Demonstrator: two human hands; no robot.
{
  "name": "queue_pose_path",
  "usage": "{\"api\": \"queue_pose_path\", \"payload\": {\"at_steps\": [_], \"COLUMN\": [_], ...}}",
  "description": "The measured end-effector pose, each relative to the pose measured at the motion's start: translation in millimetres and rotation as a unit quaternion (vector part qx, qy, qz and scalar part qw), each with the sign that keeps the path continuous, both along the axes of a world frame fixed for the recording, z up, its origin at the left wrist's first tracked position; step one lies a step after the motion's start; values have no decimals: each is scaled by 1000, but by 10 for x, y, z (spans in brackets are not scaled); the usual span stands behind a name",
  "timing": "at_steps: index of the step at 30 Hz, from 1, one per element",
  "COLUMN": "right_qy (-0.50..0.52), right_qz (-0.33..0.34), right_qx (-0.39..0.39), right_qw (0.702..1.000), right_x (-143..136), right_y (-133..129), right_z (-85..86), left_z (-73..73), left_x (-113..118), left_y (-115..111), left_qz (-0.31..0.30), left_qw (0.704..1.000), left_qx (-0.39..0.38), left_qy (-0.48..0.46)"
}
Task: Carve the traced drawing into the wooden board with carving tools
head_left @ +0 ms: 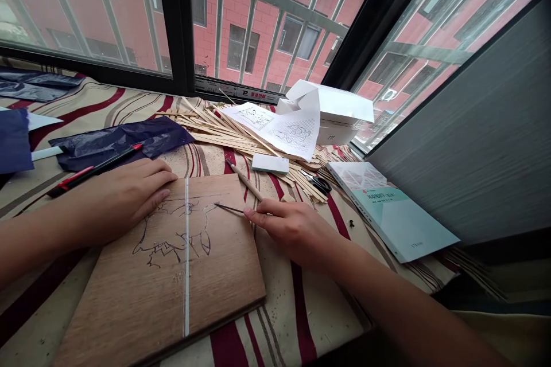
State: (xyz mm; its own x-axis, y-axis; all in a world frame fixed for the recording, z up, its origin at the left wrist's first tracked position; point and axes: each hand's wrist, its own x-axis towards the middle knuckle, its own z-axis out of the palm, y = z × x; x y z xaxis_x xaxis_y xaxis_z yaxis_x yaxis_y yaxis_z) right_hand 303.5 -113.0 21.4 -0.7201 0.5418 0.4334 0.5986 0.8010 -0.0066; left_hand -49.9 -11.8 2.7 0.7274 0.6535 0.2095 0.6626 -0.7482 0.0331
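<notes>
A brown wooden board [116, 298] lies in front of me, with a dark line drawing [166, 246] on it and a narrow pale strip [186, 275] running down its middle. My left hand [140, 189] rests over the board's upper left edge, fingers stretched out and nothing in them. Between the fingers of my right hand [293, 226] is a thin dark pointed tool [230, 208]; its tip meets the drawing's upper right lines. A slim light-handled tool with a pointed end [244, 179] lies just beyond the board, close to my right hand.
Behind the board are thin wooden strips [210, 137], a printed drawing sheet [279, 129], a white box [340, 129], a white block [270, 164] and scissors [319, 183]. A book [394, 212] lies right. Dark blue sheets [124, 137] and a black-red pen [99, 169] lie left.
</notes>
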Motion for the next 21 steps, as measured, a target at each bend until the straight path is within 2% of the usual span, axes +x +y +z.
{"api": "queue_pose_path", "payload": {"at_steps": [3, 6, 10, 15, 21], "right_qy": [3, 10, 3, 18, -14], "right_qz": [5, 11, 4, 17, -5], "right_qx": [-11, -20, -19, -43, -11], "right_qw": [1000, 1000, 1000, 999, 1000], "right_x": [-5, 0, 16, 16, -72], "right_y": [-2, -5, -7, -2, -69], "right_z": [-14, -2, 2, -3, 38], "left_z": [68, 99, 51, 5, 120], "left_x": [29, 68, 65, 23, 93], "left_y": [-36, -96, -98, -16, -75], "left_qz": [9, 22, 28, 7, 14], "left_qw": [999, 999, 999, 999, 998], "left_qx": [-32, -27, -22, -29, -57], "left_qy": [16, 2, -16, -14, 8]}}
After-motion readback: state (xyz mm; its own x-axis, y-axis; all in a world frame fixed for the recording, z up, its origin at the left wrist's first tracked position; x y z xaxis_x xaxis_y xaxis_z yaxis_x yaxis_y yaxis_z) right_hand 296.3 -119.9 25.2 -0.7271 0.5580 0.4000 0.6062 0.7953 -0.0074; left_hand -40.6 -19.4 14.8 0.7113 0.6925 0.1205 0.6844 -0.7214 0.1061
